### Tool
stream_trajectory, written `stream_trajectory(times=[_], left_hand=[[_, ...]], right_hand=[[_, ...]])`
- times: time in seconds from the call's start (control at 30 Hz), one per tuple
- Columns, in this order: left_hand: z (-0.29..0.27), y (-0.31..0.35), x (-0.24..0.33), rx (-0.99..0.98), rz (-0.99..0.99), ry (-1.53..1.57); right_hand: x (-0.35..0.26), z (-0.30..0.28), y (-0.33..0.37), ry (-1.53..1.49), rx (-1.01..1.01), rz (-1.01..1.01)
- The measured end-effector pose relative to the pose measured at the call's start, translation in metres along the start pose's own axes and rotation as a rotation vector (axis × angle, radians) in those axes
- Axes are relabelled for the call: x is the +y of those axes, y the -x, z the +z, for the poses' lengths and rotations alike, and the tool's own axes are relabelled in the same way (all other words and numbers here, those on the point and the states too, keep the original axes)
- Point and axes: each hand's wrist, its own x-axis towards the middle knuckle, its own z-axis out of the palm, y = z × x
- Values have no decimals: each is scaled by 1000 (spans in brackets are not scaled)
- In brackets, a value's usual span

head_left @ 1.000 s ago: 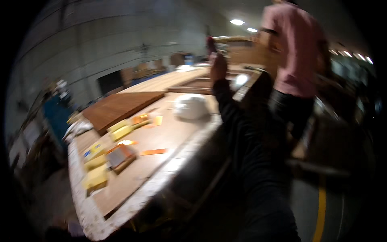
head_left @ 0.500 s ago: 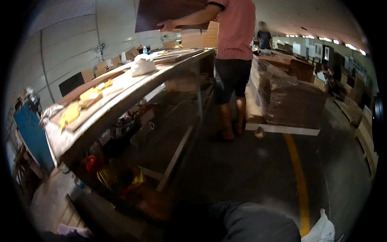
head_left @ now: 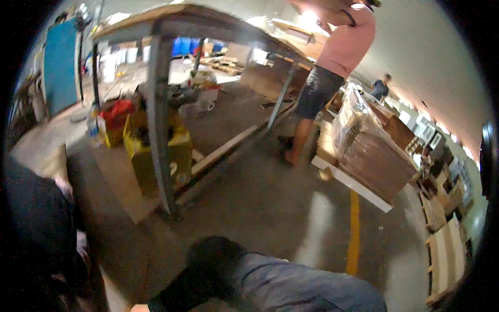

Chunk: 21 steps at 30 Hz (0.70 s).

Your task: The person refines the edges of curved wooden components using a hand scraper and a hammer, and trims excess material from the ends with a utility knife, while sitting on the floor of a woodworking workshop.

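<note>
A black sleeve [head_left: 187, 283] crosses the bottom of the view beside grey cloth of my clothing [head_left: 312, 283]. It ends at the lower edge in a small bit of skin, seemingly my right hand [head_left: 139, 308]. The fingers are cut off, so what they hold or touch is hidden. Dark cloth [head_left: 41, 223] with pale lilac patches fills the left side; my left hand cannot be made out there. In front of me stands a workbench with a grey metal leg [head_left: 158, 125]. Behind that leg sits a yellow box [head_left: 140, 166] beside a red bag [head_left: 115, 112].
A person in a pink shirt [head_left: 347, 41] stands by the bench's far end, arms raised. Behind are plastic-wrapped stacked brown boards [head_left: 369, 161] on a white-edged base. A yellow line [head_left: 353, 229] marks the floor. Pallets [head_left: 447, 260] lie right, a blue panel [head_left: 61, 67] left.
My view has dropped and tilted, so the bench now appears higher and its underside shows. The black sleeve and bit of skin have come into view at the bottom.
</note>
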Motion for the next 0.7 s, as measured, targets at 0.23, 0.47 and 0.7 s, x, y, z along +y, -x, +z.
stream_trajectory(times=[0.23, 0.47, 0.7], left_hand=[[-123, 53, -147, -82, -101, 709], [-164, 101, -294, 126, -399, -108], [-171, 115, -334, 341, -140, -803]], right_hand=[[-58, 18, -58, -55, -387, 493], [-77, 11, -123, -427, -418, 825], [-59, 98, -134, -778, -650, 922]])
